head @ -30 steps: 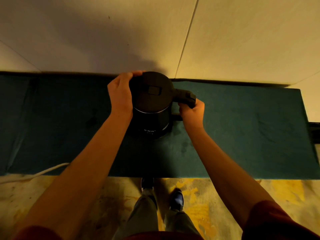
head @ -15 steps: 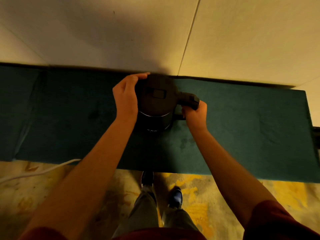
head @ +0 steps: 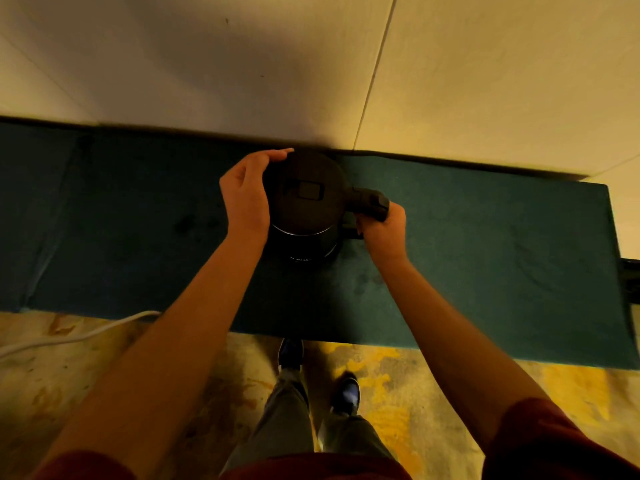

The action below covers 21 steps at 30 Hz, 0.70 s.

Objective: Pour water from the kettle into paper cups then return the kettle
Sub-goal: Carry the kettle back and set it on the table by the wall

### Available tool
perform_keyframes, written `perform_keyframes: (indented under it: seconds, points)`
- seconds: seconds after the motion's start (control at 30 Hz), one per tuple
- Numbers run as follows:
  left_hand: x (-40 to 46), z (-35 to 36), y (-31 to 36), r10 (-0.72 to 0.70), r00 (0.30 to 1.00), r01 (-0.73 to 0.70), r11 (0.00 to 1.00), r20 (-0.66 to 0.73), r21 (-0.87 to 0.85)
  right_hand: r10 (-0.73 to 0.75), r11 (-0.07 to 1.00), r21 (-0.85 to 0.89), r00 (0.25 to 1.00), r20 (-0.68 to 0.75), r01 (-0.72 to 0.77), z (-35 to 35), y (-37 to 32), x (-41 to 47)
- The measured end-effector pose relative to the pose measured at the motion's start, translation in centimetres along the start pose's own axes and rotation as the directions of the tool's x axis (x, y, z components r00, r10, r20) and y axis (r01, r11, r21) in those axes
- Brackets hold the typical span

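Observation:
A black electric kettle [head: 306, 202] stands upright on the dark green table [head: 485, 254], close to the wall, with its lid closed and its handle pointing right. My left hand [head: 246, 195] is cupped against the kettle's left side, fingers curled round the far rim. My right hand [head: 382, 226] is wrapped around the handle from below. No paper cups are in view.
A pale wall [head: 485, 81] rises right behind the table. A white cable [head: 79, 336] runs over the stained floor at the lower left. My shoes [head: 291, 353] stand at the table's front edge. A dark fitting [head: 630, 278] sticks out beyond the table's right end.
The kettle has shifted a little away from me toward the wall, both hands staying on it. The view has tilted slightly, showing more floor.

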<state>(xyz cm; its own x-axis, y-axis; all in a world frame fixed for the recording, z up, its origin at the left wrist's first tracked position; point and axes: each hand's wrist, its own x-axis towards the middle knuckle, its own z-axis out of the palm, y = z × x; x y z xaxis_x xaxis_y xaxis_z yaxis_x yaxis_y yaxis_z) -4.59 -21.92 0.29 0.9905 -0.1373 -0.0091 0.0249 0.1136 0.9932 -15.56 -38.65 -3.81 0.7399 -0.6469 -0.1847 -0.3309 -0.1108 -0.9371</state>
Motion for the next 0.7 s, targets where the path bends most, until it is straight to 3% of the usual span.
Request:
perform_keyframes:
  seconds: [0.33,0.47,0.53,0.7]
  points:
    - [-0.3,-0.4,-0.2,-0.089,0.996,0.089,0.996,-0.022,0.025,0.026,0.996,-0.091,0.999,0.035,-0.022,-0.3,-0.5,-0.5]
    - [-0.4,-0.4,1.0,-0.250,0.968,0.250,0.968,0.002,-0.001,-0.027,0.995,-0.095,0.999,-0.038,0.024,-0.8,-0.4,-1.5]
    - [-0.3,-0.6,1.7,-0.297,0.955,0.296,0.955,0.010,0.032,-0.102,0.990,-0.104,0.992,-0.078,0.094,-1.2,-0.3,-1.8]
    - [0.2,-1.8,2.7,-0.334,0.939,0.322,0.937,0.079,0.133,-0.083,0.983,-0.166,0.996,-0.024,0.078,-1.2,0.1,-1.8]
